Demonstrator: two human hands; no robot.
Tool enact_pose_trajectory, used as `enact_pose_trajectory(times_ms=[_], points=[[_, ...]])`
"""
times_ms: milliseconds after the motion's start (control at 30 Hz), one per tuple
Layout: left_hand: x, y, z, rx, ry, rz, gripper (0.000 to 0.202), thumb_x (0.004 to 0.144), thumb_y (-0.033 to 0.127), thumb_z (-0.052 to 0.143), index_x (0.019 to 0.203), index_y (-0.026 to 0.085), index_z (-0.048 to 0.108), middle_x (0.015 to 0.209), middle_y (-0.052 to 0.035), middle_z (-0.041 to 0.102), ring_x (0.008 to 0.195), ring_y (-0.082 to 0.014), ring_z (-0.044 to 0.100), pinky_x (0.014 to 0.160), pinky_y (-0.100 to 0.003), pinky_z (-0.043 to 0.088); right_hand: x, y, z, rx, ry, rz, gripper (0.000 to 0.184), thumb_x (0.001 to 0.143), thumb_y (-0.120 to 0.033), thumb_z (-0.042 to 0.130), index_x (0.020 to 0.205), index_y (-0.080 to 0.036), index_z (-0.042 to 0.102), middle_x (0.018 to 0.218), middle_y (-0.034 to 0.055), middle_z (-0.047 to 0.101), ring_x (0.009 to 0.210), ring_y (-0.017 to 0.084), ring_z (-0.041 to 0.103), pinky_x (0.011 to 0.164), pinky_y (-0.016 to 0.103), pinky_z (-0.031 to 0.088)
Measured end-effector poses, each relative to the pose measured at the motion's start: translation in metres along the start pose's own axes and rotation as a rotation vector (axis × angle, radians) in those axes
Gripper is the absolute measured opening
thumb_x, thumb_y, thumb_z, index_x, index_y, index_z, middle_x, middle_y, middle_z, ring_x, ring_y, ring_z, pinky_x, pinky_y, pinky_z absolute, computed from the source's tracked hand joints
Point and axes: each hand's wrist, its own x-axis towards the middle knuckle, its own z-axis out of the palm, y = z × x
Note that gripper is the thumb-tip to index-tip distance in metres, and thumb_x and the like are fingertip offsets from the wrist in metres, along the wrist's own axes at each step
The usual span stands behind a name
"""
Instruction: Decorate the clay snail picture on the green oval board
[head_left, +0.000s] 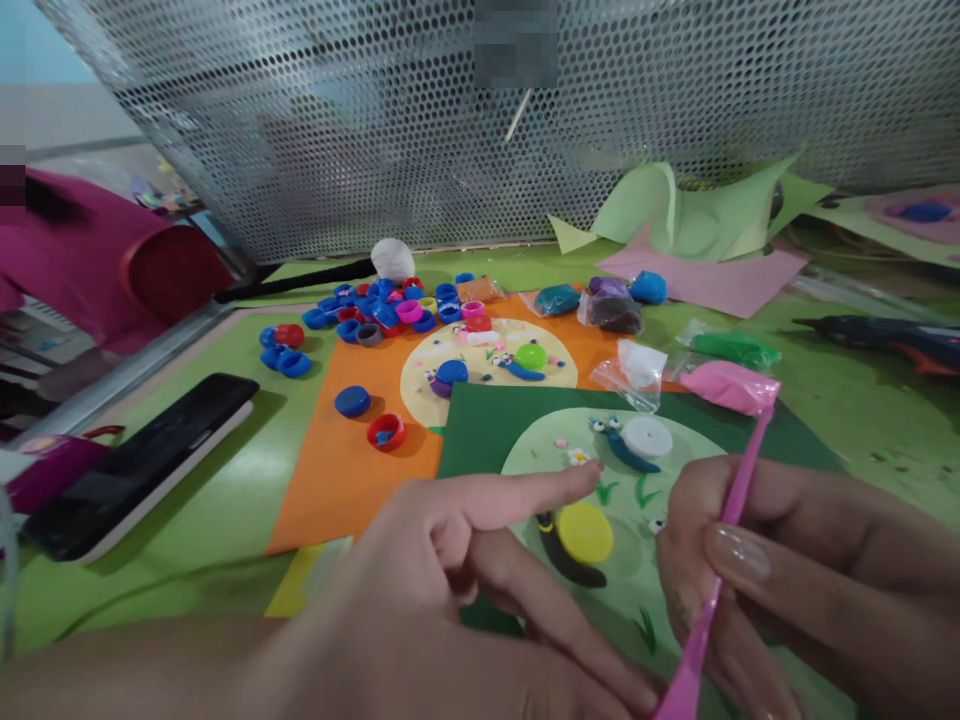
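Note:
My left hand (pixel 465 580) rests low in the middle, index finger stretched out with its tip touching a small white clay flower (pixel 577 457) on a pale green paper circle (pixel 540 455). The other fingers lie loosely apart. My right hand (pixel 787 570) is closed in a pinch on a thin pink clay tool (pixel 739 480) that points up and to the right. On the circle sit a snail with a yellow bottle cap (pixel 585 532) and black clay body, and a snail with a white cap (pixel 646 437) and blue body.
The circle lies on dark green paper (pixel 480 425) over an orange sheet (pixel 345 480) holding another decorated circle (pixel 487 370) and several loose bottle caps (pixel 375 312). Clay bags (pixel 731 387), a phone (pixel 142 465), a glue gun (pixel 885 335) and a mesh wall (pixel 525 110) surround the table.

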Motion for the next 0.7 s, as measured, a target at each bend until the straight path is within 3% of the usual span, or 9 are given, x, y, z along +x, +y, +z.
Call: enact_pose_trajectory(times_ms=[200,333,400,533,700], points=[[0.000,0.012,0.007,-0.076,0.069,-0.207,0.065,0.067,0.006,0.074,0.123,0.031,0.051,0.076,0.0069,0.074,0.075,-0.0124,0.070,0.067,-0.013,0.054,0.001,0.003,-0.002,0.081,-0.014,-0.013,0.022,0.086,-0.043,0.057,0.077,-0.025,0.066,0.057,-0.0036,0.061,0.050,0.003,0.056,0.051,0.005,0.045],[0.004,0.015,0.008,-0.026,0.108,-0.222,0.065,0.064,0.008,0.076,0.121,0.031,0.053,0.070,0.0089,0.074,0.073,-0.0123,0.071,0.061,-0.013,0.053,-0.002,0.003,-0.004,0.076,0.058,-0.027,0.022,0.086,-0.044,0.057,0.077,-0.026,0.067,0.059,-0.0023,0.064,0.049,0.003,0.057,0.050,0.005,0.045],[0.007,0.013,0.004,0.014,0.128,-0.174,0.061,0.068,0.018,0.076,0.122,0.034,0.051,0.074,0.0086,0.074,0.077,-0.0127,0.070,0.063,-0.015,0.052,-0.003,-0.001,-0.007,0.030,0.086,-0.042,0.022,0.083,-0.046,0.059,0.074,-0.027,0.067,0.053,-0.0023,0.062,0.045,0.005,0.056,0.047,0.008,0.046],[0.014,0.007,-0.005,0.279,0.204,-0.004,0.042,0.084,0.040,0.058,0.124,0.031,0.046,0.085,0.0041,0.072,0.093,-0.0143,0.065,0.088,-0.024,0.047,-0.001,-0.010,-0.020,-0.126,0.256,-0.106,0.029,0.077,-0.049,0.064,0.060,-0.026,0.066,0.048,-0.0004,0.058,0.041,0.007,0.053,0.040,0.010,0.046],[0.019,-0.001,-0.007,0.628,0.284,0.106,0.046,0.084,0.028,0.055,0.128,0.033,0.041,0.092,0.0018,0.069,0.099,-0.0209,0.061,0.078,-0.026,0.052,-0.006,-0.006,-0.046,-0.450,0.562,-0.100,0.039,0.069,-0.060,0.066,0.055,-0.024,0.064,0.043,0.0025,0.055,0.036,0.008,0.047,0.033,0.012,0.041]])
